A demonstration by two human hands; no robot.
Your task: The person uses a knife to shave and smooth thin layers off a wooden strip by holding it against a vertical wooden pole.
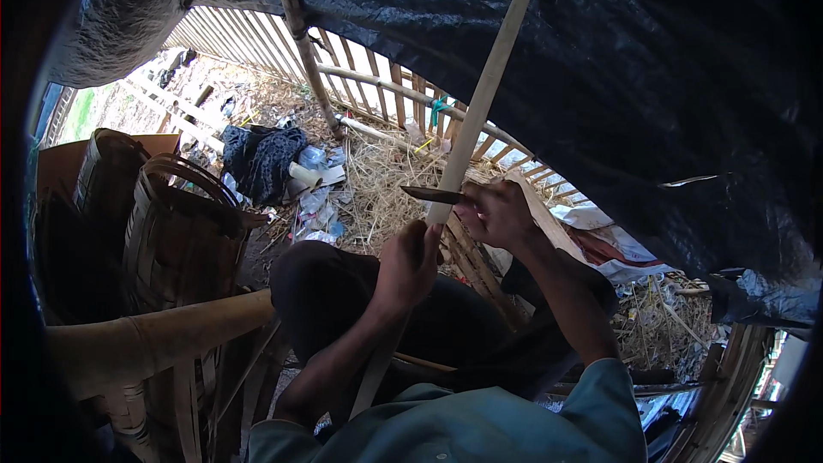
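Observation:
A long, flat, pale strip (pixel 485 90), which looks like split bamboo, slants up and away from my lap. My left hand (pixel 409 261) is closed around its lower part, and the strip's tail runs down past my left forearm. My right hand (pixel 497 213) grips a knife just above the left hand. The dark knife blade (pixel 431 195) points left and lies across the face of the strip. The knife's handle is hidden inside my right fingers.
A thick bamboo pole (pixel 163 339) juts in at the lower left, beside woven baskets (pixel 184 231). Black plastic sheeting (pixel 634 94) hangs at the upper right. Beyond lie shavings (pixel 386 184), a dark cloth bundle (pixel 264 159) and a slatted bamboo fence (pixel 369 77).

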